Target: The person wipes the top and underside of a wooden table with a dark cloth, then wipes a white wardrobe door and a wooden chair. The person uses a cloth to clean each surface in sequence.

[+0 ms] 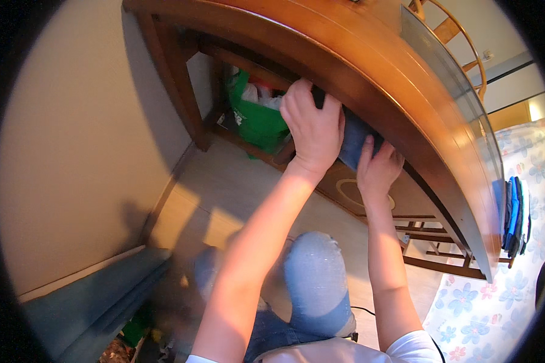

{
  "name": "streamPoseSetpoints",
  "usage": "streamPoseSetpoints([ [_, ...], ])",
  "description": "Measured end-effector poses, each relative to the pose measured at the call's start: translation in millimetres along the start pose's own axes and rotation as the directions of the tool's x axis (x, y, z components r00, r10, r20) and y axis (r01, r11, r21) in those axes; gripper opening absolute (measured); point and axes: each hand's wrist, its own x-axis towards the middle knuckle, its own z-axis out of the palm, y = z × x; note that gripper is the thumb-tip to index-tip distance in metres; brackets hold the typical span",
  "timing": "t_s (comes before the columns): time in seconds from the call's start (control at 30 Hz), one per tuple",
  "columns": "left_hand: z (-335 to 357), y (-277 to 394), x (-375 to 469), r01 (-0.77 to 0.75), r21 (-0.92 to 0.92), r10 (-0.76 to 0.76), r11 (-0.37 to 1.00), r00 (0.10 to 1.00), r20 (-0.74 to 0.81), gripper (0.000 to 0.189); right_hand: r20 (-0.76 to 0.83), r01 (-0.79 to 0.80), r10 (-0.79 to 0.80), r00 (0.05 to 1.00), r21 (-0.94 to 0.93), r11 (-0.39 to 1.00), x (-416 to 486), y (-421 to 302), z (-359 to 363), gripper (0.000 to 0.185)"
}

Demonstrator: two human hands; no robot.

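A folded dark-blue cloth (pixel 353 136), apparently denim, lies partly under the overhanging edge of a brown wooden table (pixel 345 50). My left hand (pixel 315 125) reaches to the cloth's left end, its knuckles bent beneath the tabletop rim. Something dark shows between its thumb and fingers, and the fingertips are hidden, so its grip is unclear. On the cloth's right end is my right hand (pixel 380 167), thumb along the near face and fingers curled out of sight. Both forearms stretch forward over my bent knee (pixel 318 272) in blue jeans.
Left of my hands, a green bag (pixel 259 122) with plastic-wrapped contents sits in the table's lower frame. A wall (pixel 72 136) rises at left. Folded clothes (pixel 515 213) lie on the right, by a flowered sheet (pixel 477 308). A wooden chair (pixel 452 31) stands beyond the table.
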Motion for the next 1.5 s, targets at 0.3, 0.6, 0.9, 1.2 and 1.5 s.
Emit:
streamPoseSetpoints([
  [0.3,-3.0,-90.2,20.1,-0.328,-0.126,0.351,0.936,0.841,0.412,0.033,0.301,0.310,-0.386,0.872,0.271,0.911,73.8,-85.7,42.8,0.033],
  [0.6,5.4,-80.9,21.8,-0.447,0.072,0.362,0.892,0.800,0.480,0.038,0.358,0.154,-0.274,0.893,0.328,0.932,65.3,-55.3,34.9,0.048],
  [0.9,39.6,125.4,-69.1,-0.103,-0.622,0.425,0.776,0.814,0.396,0.034,0.217,-0.163,0.163,0.962,-0.019,0.986,-41.1,146.7,-50.2,0.044],
  [1.2,39.4,114.0,-56.7,-0.237,-0.529,0.572,0.815,0.471,0.671,0.033,0.084,-0.204,0.197,0.977,0.089,0.975,-24.0,130.5,-44.0,0.038],
  [1.5,36.5,104.2,-58.6,-0.460,-0.453,0.637,0.764,0.426,0.643,0.029,0.172,-0.257,0.200,0.965,0.438,0.862,-27.5,134.9,-37.9,0.044],
])
